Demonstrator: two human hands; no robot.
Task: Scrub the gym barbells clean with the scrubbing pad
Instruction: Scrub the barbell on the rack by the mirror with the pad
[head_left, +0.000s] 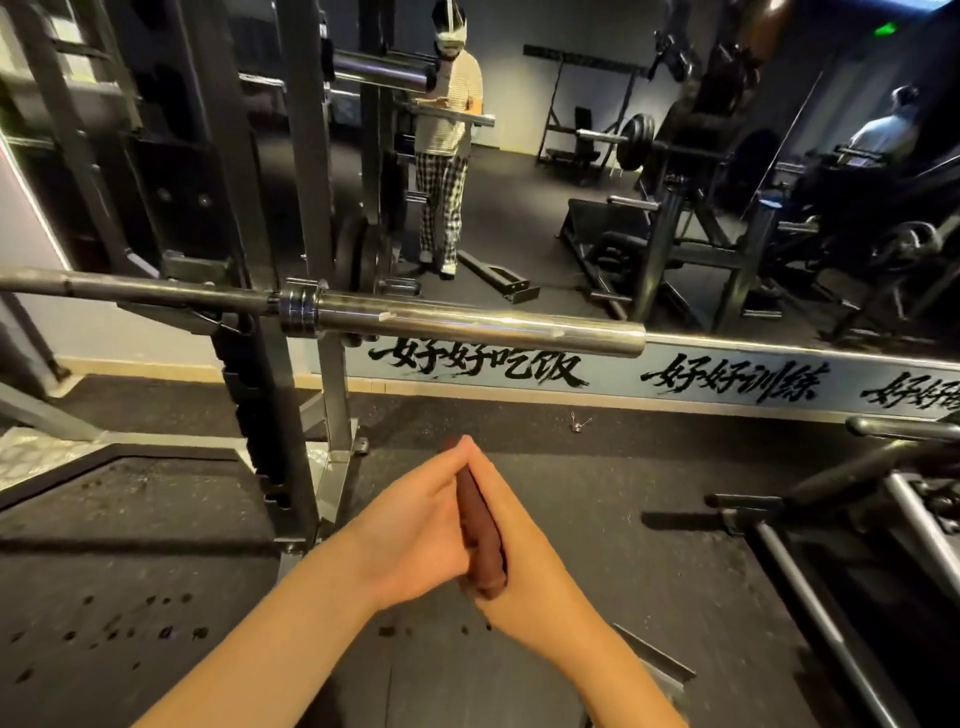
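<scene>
A steel barbell (483, 325) lies level across a black rack at about chest height, its shiny sleeve pointing right and its darker shaft (156, 291) running off to the left. Below it, in front of me, a thin brown scrubbing pad (480, 530) stands on edge, sandwiched between my two palms. My left hand (415, 530) presses flat against its left face and my right hand (524, 561) against its right face. The fingers of both hands are straight and meet at the tips. Both hands are well below the bar and apart from it.
The rack upright (260, 415) stands just left of my hands. A wall mirror (519, 208) behind the bar reflects a person and gym machines. Another bar (904, 428) and a metal frame sit at the right. A small metal clip (579, 422) lies on the black rubber floor.
</scene>
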